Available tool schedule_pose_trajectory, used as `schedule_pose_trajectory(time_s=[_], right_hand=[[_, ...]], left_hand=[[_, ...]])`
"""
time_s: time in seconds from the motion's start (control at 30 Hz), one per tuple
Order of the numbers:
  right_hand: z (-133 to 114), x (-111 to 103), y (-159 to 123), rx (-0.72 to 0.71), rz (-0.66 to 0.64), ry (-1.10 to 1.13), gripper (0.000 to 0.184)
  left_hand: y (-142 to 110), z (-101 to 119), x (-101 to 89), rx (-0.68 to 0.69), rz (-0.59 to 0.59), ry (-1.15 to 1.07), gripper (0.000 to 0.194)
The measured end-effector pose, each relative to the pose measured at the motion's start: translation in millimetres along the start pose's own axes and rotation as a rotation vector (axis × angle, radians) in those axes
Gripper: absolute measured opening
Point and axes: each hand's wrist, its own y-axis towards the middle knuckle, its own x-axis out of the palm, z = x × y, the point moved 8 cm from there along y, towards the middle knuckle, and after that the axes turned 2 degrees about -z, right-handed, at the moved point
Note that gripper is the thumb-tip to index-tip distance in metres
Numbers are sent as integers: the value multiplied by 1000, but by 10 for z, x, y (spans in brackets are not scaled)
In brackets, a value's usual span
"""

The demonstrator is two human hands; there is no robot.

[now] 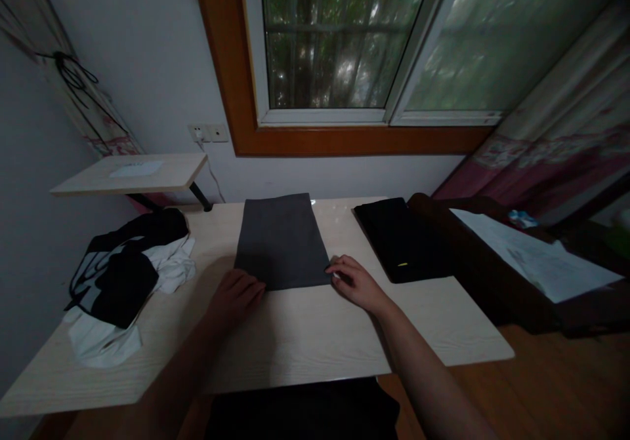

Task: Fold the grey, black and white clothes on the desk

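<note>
Grey cloth (281, 240) is seen lying flat on the worktop (305, 335), folded into a neat long rectangle that runs from the near middle of the surface back toward the wall under the window (339, 40). Edges are straight and no loose sleeve or flap is visible, so the folding of this piece is judged to be largely done; a last fold or smoothing at the near edge may remain.

Left hand (237, 294) is laid at the near left corner of the cloth. Fingers are loosely curled and pointed toward the hem, with tips touching or just over the edge; whether fabric is pinched cannot be told. Right hand (355, 281) is placed at the near right corner, half open, with fingertips (333, 268) resting at the cloth's edge. Nothing is seen lifted by either hand.

Black folded item (401, 237) is noted to the right of the cloth, apart from it, flat and apparently finished. To the left, well apart, a loose heap of black and white garments (125, 276) is seen unfolded near the worktop's left edge; this is judged to be work left over.

Further out, a small side shelf (132, 172) stands by the left wall, and white paper (534, 256) lies on dark furniture at the right, below a curtain (566, 132).
</note>
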Motion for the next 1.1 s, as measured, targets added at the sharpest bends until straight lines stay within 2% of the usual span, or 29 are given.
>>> schedule_pose_trajectory(time_s=[0.13, 0.37, 0.77, 1.1], right_hand=[[6, 8, 0, -17, -7, -9, 24], [14, 9, -7, -23, -10, -15, 25], [51, 12, -13, 0, -6, -28, 25], [24, 3, -5, 1, -3, -30, 22]], left_hand=[[105, 206, 98, 63, 11, 71, 26], [269, 351, 179, 88, 22, 85, 23], [280, 356, 269, 106, -6, 88, 17], [289, 310, 220, 65, 32, -12, 14]])
